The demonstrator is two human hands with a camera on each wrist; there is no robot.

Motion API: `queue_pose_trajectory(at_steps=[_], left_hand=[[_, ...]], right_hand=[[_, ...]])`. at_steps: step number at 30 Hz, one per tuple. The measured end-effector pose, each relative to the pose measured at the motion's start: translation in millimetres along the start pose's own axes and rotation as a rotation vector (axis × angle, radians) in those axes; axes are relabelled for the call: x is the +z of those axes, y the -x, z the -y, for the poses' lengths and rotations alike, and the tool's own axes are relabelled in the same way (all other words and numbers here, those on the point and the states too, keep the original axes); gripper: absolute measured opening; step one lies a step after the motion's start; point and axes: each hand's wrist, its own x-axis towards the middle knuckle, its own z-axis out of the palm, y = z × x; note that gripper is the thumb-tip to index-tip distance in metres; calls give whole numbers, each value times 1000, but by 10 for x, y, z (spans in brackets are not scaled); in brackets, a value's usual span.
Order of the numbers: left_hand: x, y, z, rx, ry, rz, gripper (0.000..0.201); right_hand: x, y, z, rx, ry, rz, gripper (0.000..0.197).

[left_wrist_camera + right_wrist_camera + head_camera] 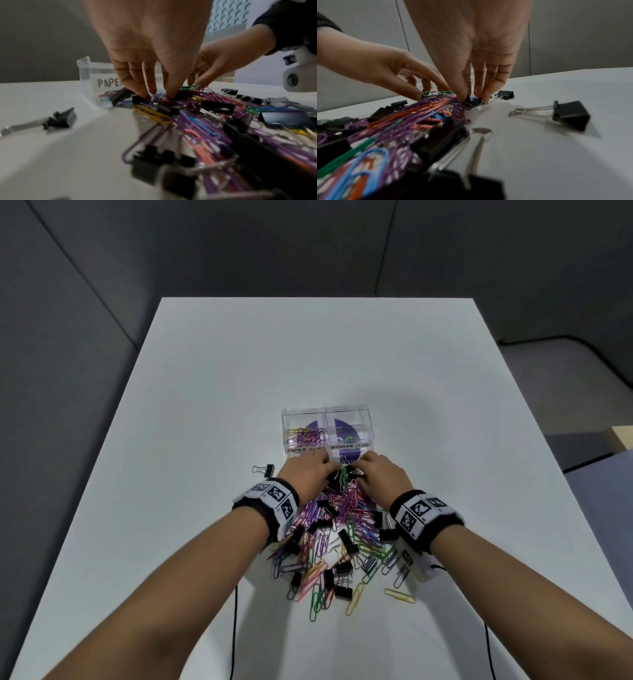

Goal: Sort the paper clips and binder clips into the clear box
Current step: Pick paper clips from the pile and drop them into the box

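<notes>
The clear box stands mid-table with two compartments labelled PAPER CLIPS on the left and BINDER CLIPS on the right; coloured paper clips lie in the left one. Just in front of it spreads a mixed pile of coloured paper clips and black binder clips. Both hands reach into the pile's far end, next to the box. My left hand pinches down on a black binder clip among purple paper clips. My right hand pinches a small black binder clip between thumb and fingers.
One binder clip lies alone left of the pile, and another sits right of it. A loose yellow paper clip lies near the right forearm. Thin black cables run from the wrists toward the table's near edge.
</notes>
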Motion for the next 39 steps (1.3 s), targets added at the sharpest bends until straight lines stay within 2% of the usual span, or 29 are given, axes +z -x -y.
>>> queue_pose_trajectory(at_steps=[2, 5, 7, 10, 13, 17, 22, 26, 32, 39], left_hand=[[61, -11, -27, -23, -23, -1, 48], [72, -23, -46, -24, -76, -18, 40], [50, -33, -50, -1, -88, -49, 37], [5, -72, -85, 80, -40, -83, 43], [-27, -139, -180, 136, -71, -26, 40], [2, -247, -283, 47, -68, 73, 40], [-23, -330, -301, 37, -61, 91, 33], [-67, -340, -236, 73, -124, 91, 42], [-82, -345, -225, 64, -135, 145, 40], [-138, -359, -263, 55, -192, 236, 36]], right_hand=[[23, 28, -19, 14, -24, -4, 33], [33, 92, -77, 25, -27, 17, 33], [34, 137, -118, 18, -13, 24, 34], [58, 174, -158, 15, 1, 25, 33], [91, 178, -159, 17, 12, 30, 27], [68, 188, -194, 26, 16, 10, 23], [-43, 219, -365, 108, 64, 12, 22], [-62, 253, -293, 31, 75, -60, 23], [-5, 244, -73, 44, 30, 66, 23], [10, 206, 22, 51, 85, 90, 21]])
